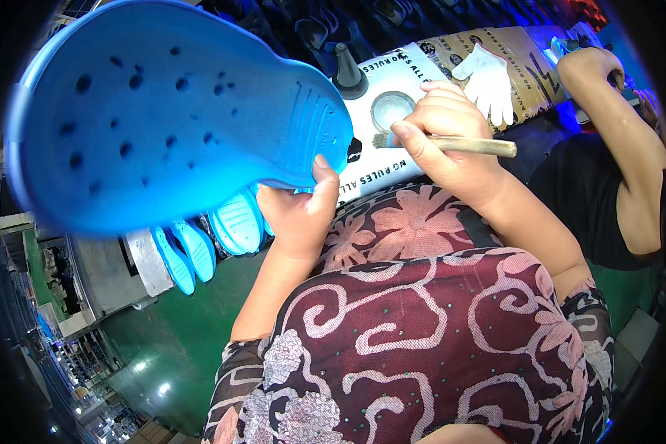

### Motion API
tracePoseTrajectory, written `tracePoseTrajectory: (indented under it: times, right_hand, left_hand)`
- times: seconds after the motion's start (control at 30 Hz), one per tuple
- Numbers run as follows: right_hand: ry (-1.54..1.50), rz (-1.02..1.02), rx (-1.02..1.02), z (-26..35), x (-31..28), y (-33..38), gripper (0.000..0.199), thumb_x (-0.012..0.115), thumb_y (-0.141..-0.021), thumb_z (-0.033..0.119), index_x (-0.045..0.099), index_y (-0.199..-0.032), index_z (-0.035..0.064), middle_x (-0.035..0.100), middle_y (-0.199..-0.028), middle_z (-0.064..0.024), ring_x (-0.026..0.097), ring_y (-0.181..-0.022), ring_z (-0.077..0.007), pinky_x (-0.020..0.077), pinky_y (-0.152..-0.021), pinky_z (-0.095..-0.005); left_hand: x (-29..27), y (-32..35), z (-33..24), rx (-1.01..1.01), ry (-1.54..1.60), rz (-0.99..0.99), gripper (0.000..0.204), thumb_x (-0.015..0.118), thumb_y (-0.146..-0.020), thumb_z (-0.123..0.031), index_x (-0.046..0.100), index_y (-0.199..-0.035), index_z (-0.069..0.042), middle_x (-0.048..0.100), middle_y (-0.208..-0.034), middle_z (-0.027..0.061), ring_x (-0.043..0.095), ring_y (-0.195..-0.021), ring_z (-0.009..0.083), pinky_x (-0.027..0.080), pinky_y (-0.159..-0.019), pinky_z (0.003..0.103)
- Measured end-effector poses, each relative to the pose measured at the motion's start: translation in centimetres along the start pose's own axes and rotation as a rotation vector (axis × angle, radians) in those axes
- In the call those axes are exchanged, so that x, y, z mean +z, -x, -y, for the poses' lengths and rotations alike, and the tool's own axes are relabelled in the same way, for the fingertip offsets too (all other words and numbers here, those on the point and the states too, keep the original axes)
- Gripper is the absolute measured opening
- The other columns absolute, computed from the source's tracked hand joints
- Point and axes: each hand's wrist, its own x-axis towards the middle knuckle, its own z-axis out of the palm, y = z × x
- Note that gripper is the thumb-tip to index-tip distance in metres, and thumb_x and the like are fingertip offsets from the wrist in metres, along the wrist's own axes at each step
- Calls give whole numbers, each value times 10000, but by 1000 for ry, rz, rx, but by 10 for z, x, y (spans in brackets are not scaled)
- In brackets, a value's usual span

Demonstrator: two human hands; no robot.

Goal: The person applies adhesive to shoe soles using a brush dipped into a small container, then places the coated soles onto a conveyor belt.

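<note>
My left hand (300, 214) is closed on the narrow heel end of a large blue shoe sole (170, 96), its thumb pressed on the rim. The sole has a raised rim, dark holes across the broad end and ridges near the heel. It is held up close, tilted, over the left side of the view. In my right hand (444, 144) is a brush with a pale wooden handle (477, 146). Its bristles (382, 140) point left, just below a small round dish (392, 109) on the printed covering of the bench.
A dark cone-shaped nozzle (349, 74) stands beside the dish. Farther right lies a white glove (486, 83) on brown printed covering (529, 70). A co-worker's arm (621, 111) is at the far right. More blue soles (196, 248) hang over the green floor (170, 348).
</note>
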Motion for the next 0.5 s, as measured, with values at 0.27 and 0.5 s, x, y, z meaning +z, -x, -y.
tracePoseTrajectory:
  times: [0.27,0.5]
  right_hand:
    - [-25,43,-65,6,6,-5,183,686,-776,168,629,-632,69,595,-603,-43,569,-599,-222,443,-769,-371]
    - [27,-7,-22,4,-1,-2,180,687,-774,176,634,-633,77,594,-597,-30,568,-607,-220,446,-822,-394]
  left_hand:
    - [6,-1,-9,-155,150,-31,317,635,-768,-7,510,-1054,45,627,-917,109,611,-798,172,480,-740,288]
    - [4,-1,-7,-99,88,-7,244,640,-756,4,550,-979,47,640,-869,109,615,-761,158,487,-702,286]
